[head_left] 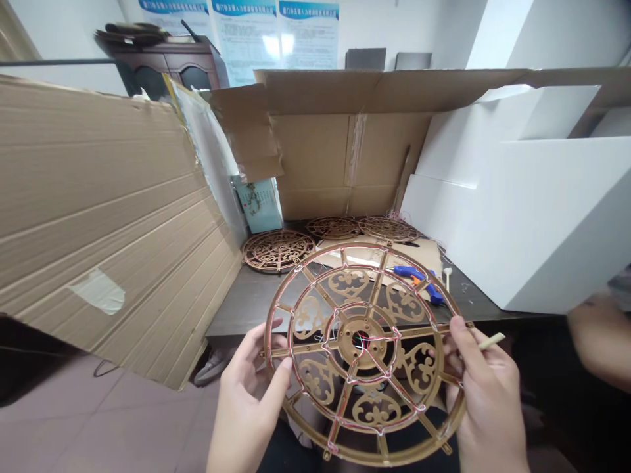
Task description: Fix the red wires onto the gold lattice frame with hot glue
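Observation:
A round gold openwork frame (362, 340) with spokes, scroll ornaments and a central hub is held up in front of me, tilted. Thin red and white wires run along its rings and spokes, with loose ends at the hub. At its left rim, my left hand (256, 394) grips with the thumb in front and fingers behind. My right hand (486, 394) is closed on the right rim, and a pale thin stick (491, 341) sticks out between its fingers. Beyond the frame, a blue glue gun (419, 279) with an orange trigger lies on a cardboard sheet (428, 255).
Similar frames lie on the dark table (231, 309), one at the left (279, 249) and two farther back. Cardboard walls (315, 151) stand at the back and left, white panels (557, 217) at the right. Another person's arm (604, 338) shows blurred at the far right.

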